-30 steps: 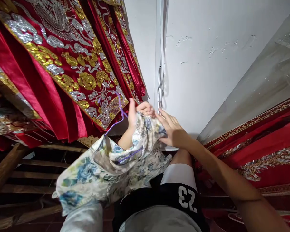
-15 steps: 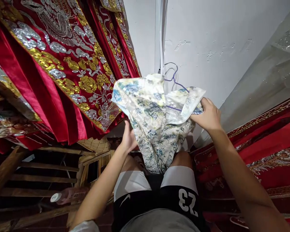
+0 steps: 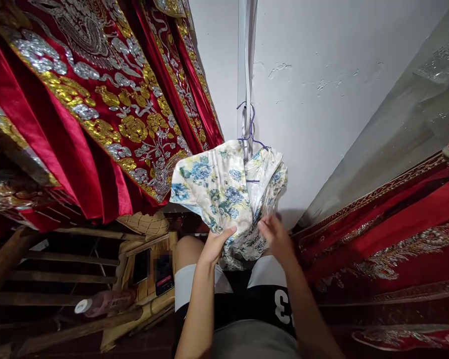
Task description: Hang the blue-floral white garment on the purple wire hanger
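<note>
A white garment with blue flowers [image 3: 226,194] hangs on a purple wire hanger [image 3: 250,130], whose hook sits on a white strip [image 3: 246,55] running down the wall. My left hand [image 3: 215,243] grips the lower left part of the cloth, thumb over the fabric. My right hand [image 3: 275,237] touches the lower right of the cloth, its fingers bent and slightly blurred. Below are my knees in black shorts with a white number.
Red fabrics with gold and silver embroidery [image 3: 97,99] hang at the left, and more lie at the right [image 3: 389,244]. A wooden stool [image 3: 149,279] at lower left carries two phones [image 3: 163,271]. A pink bottle [image 3: 105,301] lies near wooden slats.
The garment went from my lap up to the wall, where its hanger now hooks on the white strip. Both hands dropped from its upper part to its lower edge.
</note>
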A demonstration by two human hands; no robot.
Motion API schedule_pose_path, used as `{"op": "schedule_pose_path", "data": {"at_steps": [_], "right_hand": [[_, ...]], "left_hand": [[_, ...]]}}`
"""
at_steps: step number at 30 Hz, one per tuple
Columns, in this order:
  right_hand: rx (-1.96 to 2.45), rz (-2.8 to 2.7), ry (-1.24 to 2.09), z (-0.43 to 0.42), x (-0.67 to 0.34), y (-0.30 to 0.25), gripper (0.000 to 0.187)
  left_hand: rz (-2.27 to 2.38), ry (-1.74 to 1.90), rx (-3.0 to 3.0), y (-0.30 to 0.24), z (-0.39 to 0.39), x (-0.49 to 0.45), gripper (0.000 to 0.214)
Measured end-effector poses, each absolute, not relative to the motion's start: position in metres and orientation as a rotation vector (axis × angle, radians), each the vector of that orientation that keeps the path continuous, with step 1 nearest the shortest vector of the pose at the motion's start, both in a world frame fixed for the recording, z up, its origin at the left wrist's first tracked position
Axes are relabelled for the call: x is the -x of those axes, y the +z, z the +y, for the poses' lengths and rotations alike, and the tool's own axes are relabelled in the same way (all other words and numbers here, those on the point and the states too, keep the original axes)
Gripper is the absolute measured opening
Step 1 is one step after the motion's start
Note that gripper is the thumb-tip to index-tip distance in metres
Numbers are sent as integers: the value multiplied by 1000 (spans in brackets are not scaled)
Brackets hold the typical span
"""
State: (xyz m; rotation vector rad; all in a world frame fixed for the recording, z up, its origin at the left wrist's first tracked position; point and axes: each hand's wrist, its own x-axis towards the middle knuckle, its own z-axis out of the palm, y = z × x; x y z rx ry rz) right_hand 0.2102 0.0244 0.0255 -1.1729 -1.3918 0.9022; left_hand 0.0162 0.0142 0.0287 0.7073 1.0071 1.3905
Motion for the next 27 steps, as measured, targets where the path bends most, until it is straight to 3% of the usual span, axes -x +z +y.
{"op": "schedule_pose_path", "data": {"at_steps": [5,19,21,24,27], "right_hand": [[1027,-1338,1368,12,-171,4,49],[877,-1191,1258,-1,-166,15,43],[917,-1163,1231,-1,-169,19,42],[989,-1128,1238,-1,-175,26,39],[1061,-1144,1255,-3,-179,34,34]], "left_hand": [[1001,1418,-702,30,7,-19,81],[919,1351,-492,26,6,-21,74],[983,1489,-488,20,8,-25,75],[1296,2023,-625,4,6,-38,71],[1546,2266,-1116,-15,0,-57,51]]}}
